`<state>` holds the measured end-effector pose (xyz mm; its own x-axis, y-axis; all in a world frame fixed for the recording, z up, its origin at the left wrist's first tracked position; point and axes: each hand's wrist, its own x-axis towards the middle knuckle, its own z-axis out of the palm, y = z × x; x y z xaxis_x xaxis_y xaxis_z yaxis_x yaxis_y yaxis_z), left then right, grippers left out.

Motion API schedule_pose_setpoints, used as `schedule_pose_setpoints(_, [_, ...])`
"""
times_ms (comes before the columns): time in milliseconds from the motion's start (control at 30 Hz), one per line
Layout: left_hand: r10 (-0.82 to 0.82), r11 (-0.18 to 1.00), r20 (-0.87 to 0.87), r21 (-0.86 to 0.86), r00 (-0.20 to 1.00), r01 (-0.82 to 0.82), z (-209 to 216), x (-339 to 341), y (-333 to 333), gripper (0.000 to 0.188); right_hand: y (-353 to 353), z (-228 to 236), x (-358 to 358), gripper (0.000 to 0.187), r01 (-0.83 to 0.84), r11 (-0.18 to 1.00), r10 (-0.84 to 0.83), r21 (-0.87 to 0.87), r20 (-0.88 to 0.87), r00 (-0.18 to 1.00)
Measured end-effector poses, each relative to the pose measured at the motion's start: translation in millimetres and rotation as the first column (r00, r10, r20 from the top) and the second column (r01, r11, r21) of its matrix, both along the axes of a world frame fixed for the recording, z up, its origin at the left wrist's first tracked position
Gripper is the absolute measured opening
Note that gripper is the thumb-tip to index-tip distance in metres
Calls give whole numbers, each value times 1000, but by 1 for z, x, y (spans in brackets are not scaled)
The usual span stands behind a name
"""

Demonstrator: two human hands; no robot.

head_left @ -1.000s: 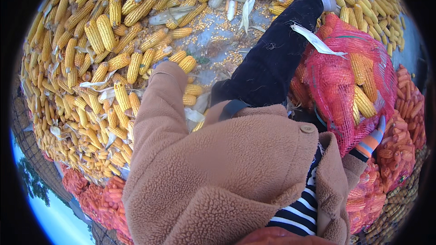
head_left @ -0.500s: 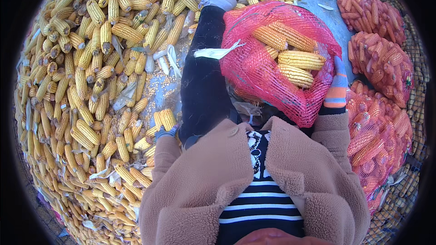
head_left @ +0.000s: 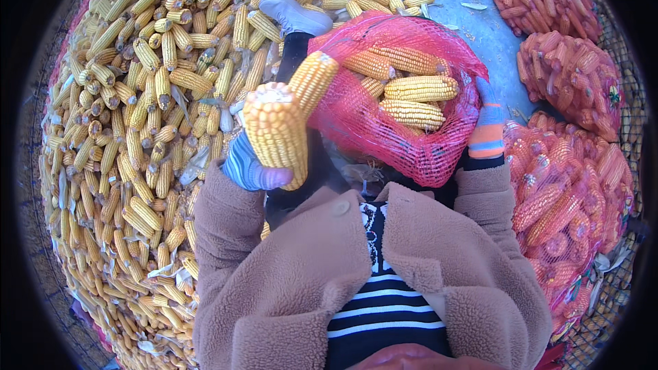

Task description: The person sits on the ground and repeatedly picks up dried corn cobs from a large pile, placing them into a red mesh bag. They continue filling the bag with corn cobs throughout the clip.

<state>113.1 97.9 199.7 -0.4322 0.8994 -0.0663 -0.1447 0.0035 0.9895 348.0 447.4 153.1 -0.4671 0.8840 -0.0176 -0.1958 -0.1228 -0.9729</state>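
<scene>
My left hand (head_left: pixel 247 166), in a blue striped glove, is closed around two yellow corn cobs, raised above my leg. The nearer corn cob (head_left: pixel 275 130) points its cut end up toward me; the other corn cob (head_left: pixel 314 81) slants behind it, close to the bag's left side. In front of me a red mesh bag (head_left: pixel 442 159) gapes upward, with several corn cobs (head_left: pixel 421 88) lying inside. At the bag's right rim my right hand (head_left: pixel 488 123), in a glove with orange and blue stripes, grips the mesh; its fingertips are partly hidden.
A large heap of corn cobs (head_left: pixel 137 185) spreads across the left and far side. Filled red mesh bags (head_left: pixel 572 75) stand in a row on the right, beside a wire mesh wall (head_left: pixel 627 164). My outstretched leg ends in a grey shoe (head_left: pixel 296 15) beside the bag.
My left hand has come up from the heap with two corn cobs and moved toward the bag. The right hand stays at the bag's rim; the whole view has shifted slightly.
</scene>
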Motion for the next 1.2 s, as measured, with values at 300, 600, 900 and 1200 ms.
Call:
schedule_pose_setpoints(300, [-562, 827, -826, -561, 45, 31, 20, 38, 213, 86, 0, 19, 18, 29, -21, 974, -15, -227, -152, 988])
schedule_pose_setpoints(600, [-430, 813, -831, -526, 353, -248, -38, 21, 216, 100, 31, 6, 32, 28, -60, 913, -56, -403, -269, 962])
schedule_pose_setpoints(900, [211, 816, -942, 23, 261, -578, -61, 30, 135, 55, 36, -14, 47, 27, -52, 996, 45, -66, -102, 994])
schedule_pose_setpoints(1200, [408, 586, -597, -410, 691, -699, -94, 34, 114, 95, 33, -31, 53, 44, -97, 917, 31, 388, 173, 984])
